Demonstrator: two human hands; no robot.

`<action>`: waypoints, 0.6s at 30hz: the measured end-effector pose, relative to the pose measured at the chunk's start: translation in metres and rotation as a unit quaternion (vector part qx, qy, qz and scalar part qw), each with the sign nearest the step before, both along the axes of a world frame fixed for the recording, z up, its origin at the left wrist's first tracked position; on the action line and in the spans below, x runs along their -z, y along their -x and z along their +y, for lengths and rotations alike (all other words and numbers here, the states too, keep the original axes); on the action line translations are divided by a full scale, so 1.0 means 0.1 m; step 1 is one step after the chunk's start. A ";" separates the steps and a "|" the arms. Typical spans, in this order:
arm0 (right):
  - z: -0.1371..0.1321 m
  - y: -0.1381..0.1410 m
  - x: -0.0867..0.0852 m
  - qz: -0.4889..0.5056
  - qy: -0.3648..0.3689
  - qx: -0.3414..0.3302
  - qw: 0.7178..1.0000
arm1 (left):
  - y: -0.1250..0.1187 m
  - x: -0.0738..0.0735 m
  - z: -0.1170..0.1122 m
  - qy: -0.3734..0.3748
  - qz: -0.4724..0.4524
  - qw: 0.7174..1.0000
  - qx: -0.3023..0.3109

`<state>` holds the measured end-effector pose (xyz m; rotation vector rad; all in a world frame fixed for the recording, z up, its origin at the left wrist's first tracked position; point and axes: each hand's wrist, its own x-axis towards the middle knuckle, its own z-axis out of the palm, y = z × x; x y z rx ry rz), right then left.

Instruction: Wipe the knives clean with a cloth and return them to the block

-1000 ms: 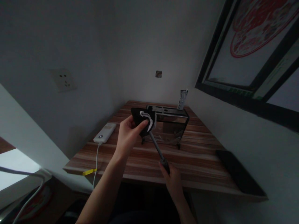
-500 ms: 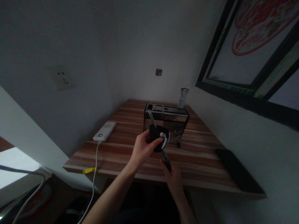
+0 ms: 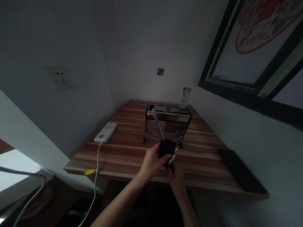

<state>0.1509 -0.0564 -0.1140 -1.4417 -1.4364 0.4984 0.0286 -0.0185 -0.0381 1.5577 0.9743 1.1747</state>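
Observation:
My left hand [image 3: 151, 162] is closed on a black cloth with a white edge [image 3: 167, 149], wrapped round a thin metal rod [image 3: 158, 124] near its handle. My right hand [image 3: 176, 179] grips the rod's dark handle just below the cloth, above the front edge of the wooden table [image 3: 132, 148]. The rod slants up and away towards a shiny metal rack with slots in its top [image 3: 168, 126], which stands behind both hands.
A white power bank [image 3: 105, 133] lies at the table's left with a white cable [image 3: 97, 167] hanging over the edge. A dark flat slab [image 3: 241, 175] lies at the right. A small silver packet [image 3: 185, 97] stands at the back wall. A framed picture [image 3: 258, 53] hangs on the right wall.
My left hand has slid the cloth down the rod from its tip to just above the handle. The bare upper rod now shows. My right hand has stayed in place.

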 end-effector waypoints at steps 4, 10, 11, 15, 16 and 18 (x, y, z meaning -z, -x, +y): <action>0.00 0.00 0.01 -0.007 -0.006 0.000 1.000 | 0.02 0.02 -0.01 -0.006 0.005 1.000 -0.001; 0.01 -0.01 0.05 -0.017 -0.004 -0.008 1.000 | 0.04 0.06 0.01 -0.019 0.029 0.999 -0.011; 0.01 -0.01 0.06 -0.018 -0.006 -0.006 1.000 | 0.04 0.06 0.01 -0.023 0.037 0.999 -0.013; 0.01 -0.01 0.07 -0.019 -0.013 0.005 1.000 | 0.05 0.04 0.00 -0.033 0.065 0.997 -0.020; 0.01 -0.01 0.07 -0.018 -0.012 0.007 1.000 | 0.05 0.03 -0.01 -0.034 0.072 0.997 -0.023; 0.00 -0.01 0.06 -0.013 -0.011 0.008 1.000 | 0.05 0.01 -0.03 -0.033 0.078 0.996 -0.026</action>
